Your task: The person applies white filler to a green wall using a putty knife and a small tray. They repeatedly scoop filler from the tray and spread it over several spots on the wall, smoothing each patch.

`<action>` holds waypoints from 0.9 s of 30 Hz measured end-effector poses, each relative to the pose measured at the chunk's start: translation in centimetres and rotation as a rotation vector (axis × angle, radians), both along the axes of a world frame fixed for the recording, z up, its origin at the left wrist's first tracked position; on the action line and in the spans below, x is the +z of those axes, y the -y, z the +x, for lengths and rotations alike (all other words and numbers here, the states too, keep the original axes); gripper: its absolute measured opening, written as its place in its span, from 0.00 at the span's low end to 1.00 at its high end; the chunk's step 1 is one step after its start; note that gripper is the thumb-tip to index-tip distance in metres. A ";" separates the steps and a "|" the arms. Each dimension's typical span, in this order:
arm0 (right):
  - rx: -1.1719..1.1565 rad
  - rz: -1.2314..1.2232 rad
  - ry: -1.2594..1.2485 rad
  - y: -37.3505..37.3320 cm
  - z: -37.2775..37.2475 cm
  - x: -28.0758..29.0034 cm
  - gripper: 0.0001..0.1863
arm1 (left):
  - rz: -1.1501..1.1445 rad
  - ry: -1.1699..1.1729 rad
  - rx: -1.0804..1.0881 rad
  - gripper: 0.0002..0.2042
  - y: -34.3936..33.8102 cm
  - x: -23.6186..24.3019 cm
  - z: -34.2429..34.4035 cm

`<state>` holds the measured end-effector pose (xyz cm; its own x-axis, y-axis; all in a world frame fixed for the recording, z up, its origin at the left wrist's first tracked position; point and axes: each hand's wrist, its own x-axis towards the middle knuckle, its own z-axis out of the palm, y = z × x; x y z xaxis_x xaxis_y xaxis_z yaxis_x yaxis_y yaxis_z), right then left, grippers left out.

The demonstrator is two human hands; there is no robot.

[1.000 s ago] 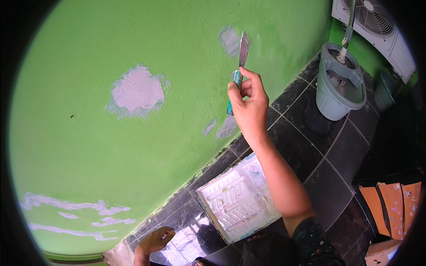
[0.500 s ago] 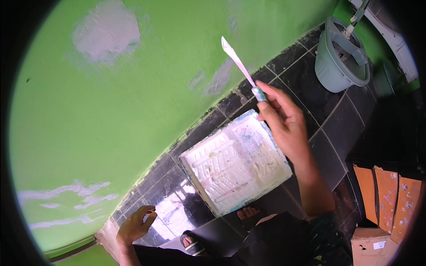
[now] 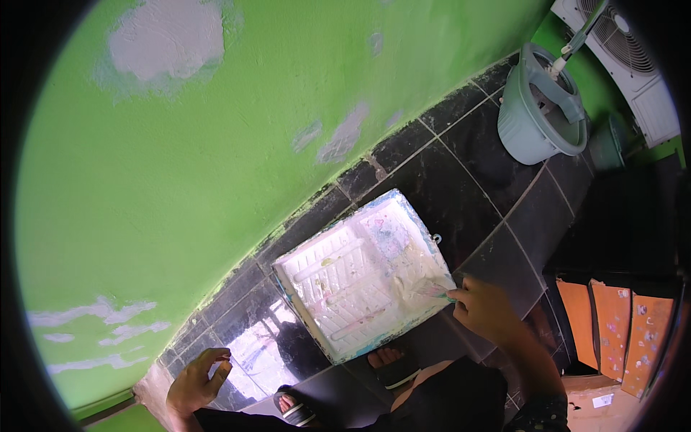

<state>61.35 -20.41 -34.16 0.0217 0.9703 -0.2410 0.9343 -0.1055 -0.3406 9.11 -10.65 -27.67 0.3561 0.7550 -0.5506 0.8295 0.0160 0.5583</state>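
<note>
White-smeared, shallow rectangular plastic tray (image 3: 338,288) lying flat on dark glossy floor tiles (image 3: 461,180), close against the foot of the green plastered wall (image 3: 216,187). Long axis running from lower left to upper right, roughly parallel to the wall base, with the ribbed half toward the left and the smoother, filler-coated well toward the right.

Right hand (image 3: 484,308) at the tray's right-hand edge, fingers closed around the pale handle of a thin putty knife (image 3: 432,288); blade pointing left and slightly up, into the white paste of the well, seemingly touching it, though contact hard to confirm. Left hand (image 3: 198,378) well apart, down at the lower left beyond the tray's near corner, fingers loosely curled, holding nothing, resting near the floor. Right hand clearly the nearer one to the tray; tray lying ahead and to the left of it.

Sandalled feet (image 3: 392,360) just below the tray's near edge. Grey-green mop bucket (image 3: 540,108) standing well away at the upper right. Grey filler patches (image 3: 169,36) high on the wall.
</note>
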 end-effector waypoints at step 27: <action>-0.442 0.302 -1.805 -12.1 1.5 1.9 0.17 | -0.073 -0.182 0.061 0.21 0.8 -0.6 0.0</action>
